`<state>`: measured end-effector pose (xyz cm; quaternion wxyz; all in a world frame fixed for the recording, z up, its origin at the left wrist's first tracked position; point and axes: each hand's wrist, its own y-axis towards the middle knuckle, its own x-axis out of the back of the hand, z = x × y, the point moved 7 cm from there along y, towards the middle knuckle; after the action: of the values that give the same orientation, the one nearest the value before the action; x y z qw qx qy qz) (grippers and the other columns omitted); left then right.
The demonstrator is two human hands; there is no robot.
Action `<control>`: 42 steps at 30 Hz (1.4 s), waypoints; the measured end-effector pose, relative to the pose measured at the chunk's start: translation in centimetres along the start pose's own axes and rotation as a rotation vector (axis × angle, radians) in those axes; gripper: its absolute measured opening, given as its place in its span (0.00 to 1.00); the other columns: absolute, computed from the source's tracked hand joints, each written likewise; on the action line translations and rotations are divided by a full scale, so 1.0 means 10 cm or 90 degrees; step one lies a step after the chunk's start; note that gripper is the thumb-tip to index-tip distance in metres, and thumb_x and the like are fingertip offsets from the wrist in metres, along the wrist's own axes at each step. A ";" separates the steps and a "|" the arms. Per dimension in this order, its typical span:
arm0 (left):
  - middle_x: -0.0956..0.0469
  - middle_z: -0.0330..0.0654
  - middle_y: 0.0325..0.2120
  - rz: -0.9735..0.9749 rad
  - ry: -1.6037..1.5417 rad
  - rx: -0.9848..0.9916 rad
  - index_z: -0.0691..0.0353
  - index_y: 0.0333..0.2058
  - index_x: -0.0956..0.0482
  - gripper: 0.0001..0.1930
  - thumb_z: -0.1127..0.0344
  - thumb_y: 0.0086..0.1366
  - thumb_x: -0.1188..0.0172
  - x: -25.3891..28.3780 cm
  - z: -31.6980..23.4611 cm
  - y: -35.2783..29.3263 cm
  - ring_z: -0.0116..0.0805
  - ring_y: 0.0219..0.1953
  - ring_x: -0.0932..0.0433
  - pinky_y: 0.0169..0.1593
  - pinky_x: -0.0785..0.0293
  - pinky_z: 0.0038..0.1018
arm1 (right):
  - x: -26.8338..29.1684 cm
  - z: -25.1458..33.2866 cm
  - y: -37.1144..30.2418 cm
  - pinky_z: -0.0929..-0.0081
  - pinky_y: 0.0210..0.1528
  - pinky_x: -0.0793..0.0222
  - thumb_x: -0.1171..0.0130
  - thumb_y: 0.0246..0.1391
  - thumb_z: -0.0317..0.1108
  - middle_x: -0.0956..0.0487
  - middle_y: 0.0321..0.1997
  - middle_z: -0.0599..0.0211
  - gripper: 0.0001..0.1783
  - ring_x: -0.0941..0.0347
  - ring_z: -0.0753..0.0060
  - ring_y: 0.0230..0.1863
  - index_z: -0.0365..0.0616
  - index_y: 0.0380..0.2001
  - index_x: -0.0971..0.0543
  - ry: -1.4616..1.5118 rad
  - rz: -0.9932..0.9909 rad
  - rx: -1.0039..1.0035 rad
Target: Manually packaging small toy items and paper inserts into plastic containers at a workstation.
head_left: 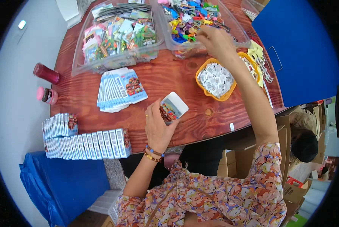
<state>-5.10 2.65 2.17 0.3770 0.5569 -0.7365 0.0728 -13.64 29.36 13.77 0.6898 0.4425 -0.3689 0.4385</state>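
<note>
My left hand (pixel 159 128) is closed around a small printed carton (pixel 170 111), whose white flap (pixel 177 101) stands up. My right hand (pixel 218 44) reaches over the front of a clear plastic bin (pixel 211 45) filled with small colourful plastic trinkets (pixel 188 19). Its fingers are curled together, and whatever they hold cannot be made out. Left of the carton lies a fanned stack of flat blue-and-white cartons (pixel 122 89). Below my right wrist is a yellow basket (pixel 223 99) of small white printed packets (pixel 215 79).
Another clear bin (pixel 76 62) holds printed cards and packets. Rows of filled-out cartons (pixel 90 145) stand at the table's (pixel 199 126) front left. A red cylinder (pixel 47 73) and a pink-lidded jar (pixel 47 95) are by the left edge. A second yellow basket (pixel 257 70) and paper scraps (pixel 255 51) lie right.
</note>
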 end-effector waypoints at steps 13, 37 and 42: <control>0.29 0.54 0.49 0.003 -0.044 -0.004 0.69 0.60 0.37 0.43 0.68 0.48 0.22 0.00 0.07 0.02 0.53 0.52 0.28 0.54 0.29 0.41 | -0.70 -1.21 1.02 0.67 0.38 0.29 0.36 0.57 0.50 0.18 0.27 0.66 0.18 0.23 0.66 0.31 0.45 0.34 0.14 0.160 0.088 -0.035; 0.29 0.55 0.48 0.026 -0.072 0.032 0.66 0.60 0.36 0.41 0.63 0.50 0.23 0.02 0.13 0.03 0.55 0.51 0.28 0.52 0.29 0.43 | -0.77 -1.01 0.96 0.58 0.47 0.25 0.40 0.58 0.51 0.14 0.38 0.61 0.18 0.18 0.59 0.42 0.49 0.36 0.13 -0.098 0.242 -0.155; 0.28 0.54 0.47 0.016 -0.081 0.002 0.66 0.60 0.35 0.41 0.64 0.49 0.23 -0.03 0.11 0.06 0.55 0.49 0.28 0.52 0.29 0.43 | -0.49 -1.16 0.88 0.70 0.37 0.26 0.37 0.59 0.44 0.15 0.31 0.66 0.15 0.19 0.73 0.34 0.42 0.36 0.14 0.171 0.049 0.053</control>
<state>-6.10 2.52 1.35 0.3275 0.5515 -0.7659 0.0435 -22.08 40.81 7.93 0.6966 0.3941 -0.2715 0.5345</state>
